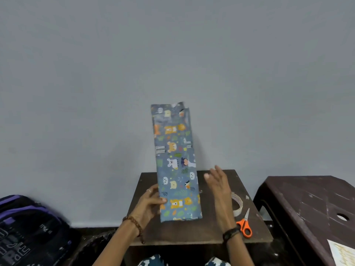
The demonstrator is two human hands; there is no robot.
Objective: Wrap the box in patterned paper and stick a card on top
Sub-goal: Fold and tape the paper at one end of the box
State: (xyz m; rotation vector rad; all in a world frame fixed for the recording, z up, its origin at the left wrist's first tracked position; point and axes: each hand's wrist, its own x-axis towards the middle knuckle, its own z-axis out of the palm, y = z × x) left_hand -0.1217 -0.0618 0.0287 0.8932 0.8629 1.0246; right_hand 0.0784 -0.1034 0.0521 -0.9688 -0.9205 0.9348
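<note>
Matt printed paper (175, 164) wraps the box; table (201, 230) seems rough wood (scuffed).

Animal-patterned wrapped box (175, 164) stands upright, top paper open.

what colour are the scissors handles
Orange, on the scissors at the table's right edge; head view, the only one, shows them clearly.

1. Backpack (28, 231) cut off by left and bottom edges.
2. Card (343, 253) cut off at bottom-right corner; its print is unreadable.
3. Tape roll (237, 203) partly hidden behind right hand (219, 186), which is blurred.
4. Left-hand fingers (153, 189) go behind the wrapped box (176, 164).
</note>
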